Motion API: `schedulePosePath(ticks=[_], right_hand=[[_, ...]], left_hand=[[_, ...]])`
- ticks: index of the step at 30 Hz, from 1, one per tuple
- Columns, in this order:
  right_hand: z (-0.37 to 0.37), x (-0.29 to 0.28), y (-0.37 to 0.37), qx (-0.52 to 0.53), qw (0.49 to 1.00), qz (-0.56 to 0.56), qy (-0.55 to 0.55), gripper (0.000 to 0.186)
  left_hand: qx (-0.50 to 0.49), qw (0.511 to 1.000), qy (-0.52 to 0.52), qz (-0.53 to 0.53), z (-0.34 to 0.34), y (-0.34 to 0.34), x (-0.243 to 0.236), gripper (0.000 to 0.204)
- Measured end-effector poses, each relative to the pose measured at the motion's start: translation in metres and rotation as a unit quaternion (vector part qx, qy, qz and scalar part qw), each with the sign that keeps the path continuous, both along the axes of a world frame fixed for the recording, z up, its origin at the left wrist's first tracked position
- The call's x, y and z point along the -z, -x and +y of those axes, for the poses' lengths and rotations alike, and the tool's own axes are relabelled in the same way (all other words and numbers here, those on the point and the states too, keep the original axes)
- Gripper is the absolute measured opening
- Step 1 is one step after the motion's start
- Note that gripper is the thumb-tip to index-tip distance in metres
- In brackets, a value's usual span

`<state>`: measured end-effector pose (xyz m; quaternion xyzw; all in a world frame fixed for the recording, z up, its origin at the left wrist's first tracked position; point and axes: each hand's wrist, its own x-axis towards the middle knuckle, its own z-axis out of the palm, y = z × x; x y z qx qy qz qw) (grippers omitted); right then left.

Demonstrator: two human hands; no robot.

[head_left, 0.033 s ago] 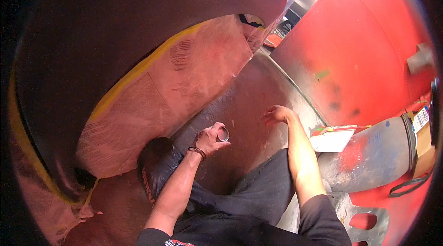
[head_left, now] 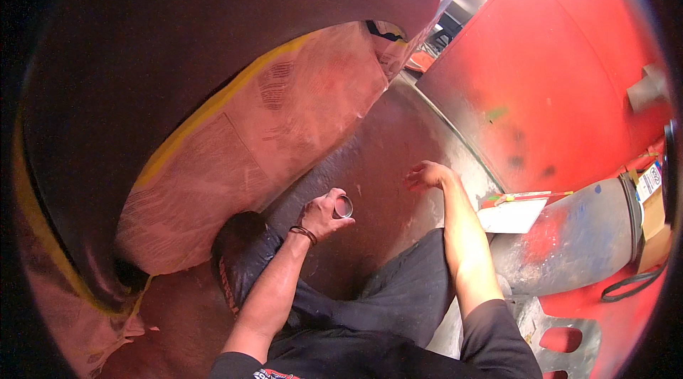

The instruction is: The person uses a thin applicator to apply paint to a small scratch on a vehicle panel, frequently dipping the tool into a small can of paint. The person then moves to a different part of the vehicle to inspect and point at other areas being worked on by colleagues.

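we note the left hand point(head_left: 321, 214) at frame centre grasping a small round tin point(head_left: 343, 206); the right hand point(head_left: 425, 175), released, rests fingers spread on the floor point(head_left: 370, 158).

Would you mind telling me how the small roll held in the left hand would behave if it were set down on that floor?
The small roll looks round and hollow, so probably light and apt to roll on edge. The left hand wraps it easily, which suggests an easy grip.
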<state>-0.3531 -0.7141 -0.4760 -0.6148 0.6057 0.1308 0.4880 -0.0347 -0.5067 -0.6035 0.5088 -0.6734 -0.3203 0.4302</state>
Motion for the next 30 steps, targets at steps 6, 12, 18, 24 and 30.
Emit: schedulePosePath(ticks=[6,12,18,24,30], right_hand=[[-0.003,0.006,0.005,0.053,0.998,0.023,0.022,0.036],[-0.015,0.006,0.013,-0.068,0.995,0.029,0.07,0.031],[-0.032,-0.028,-0.063,0.072,0.814,-0.373,0.44,0.017],[0.015,-0.134,-0.192,0.124,0.626,-0.578,0.509,0.016],[0.031,-0.141,-0.264,0.175,0.514,-0.639,0.546,0.018]], left_hand=[[0.0,1.0,-0.026,-0.007,0.003,0.0,-0.01,0.073],[-0.009,1.0,-0.021,-0.017,0.003,-0.001,-0.015,0.073],[0.001,1.0,-0.022,-0.021,0.0,-0.002,-0.003,0.074],[0.015,0.999,-0.034,-0.038,-0.002,0.007,-0.004,0.072],[0.004,0.999,-0.024,-0.039,0.001,0.002,-0.005,0.071]])
